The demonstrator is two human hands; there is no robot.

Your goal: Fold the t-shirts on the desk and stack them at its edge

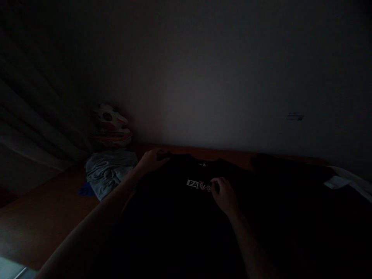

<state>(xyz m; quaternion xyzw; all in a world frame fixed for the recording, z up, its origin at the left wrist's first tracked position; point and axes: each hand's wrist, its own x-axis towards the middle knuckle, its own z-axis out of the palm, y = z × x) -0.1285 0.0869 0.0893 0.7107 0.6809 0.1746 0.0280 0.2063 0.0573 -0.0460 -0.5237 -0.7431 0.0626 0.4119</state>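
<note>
A black T-shirt (180, 217) lies spread out, its neckline away from me and a light "PAWS" print (193, 183) across the chest. My left hand (151, 160) is at the shirt's left shoulder, its fingers bent over the cloth and closed on the edge. Beside the right end of the print, my right hand (224, 194) touches the chest with thumb and forefinger curled together in a pinch. Dim light hides how much cloth either hand holds. The lower part of the shirt is lost in darkness.
A crumpled grey cloth (110, 170) lies left of the shirt, with a blue cloth (86, 189) under it. Behind stands a white and red object (112, 118). Dark cloth and a white piece (337, 182) are at right. A wall (203, 97) closes the brown surface (43, 221) behind.
</note>
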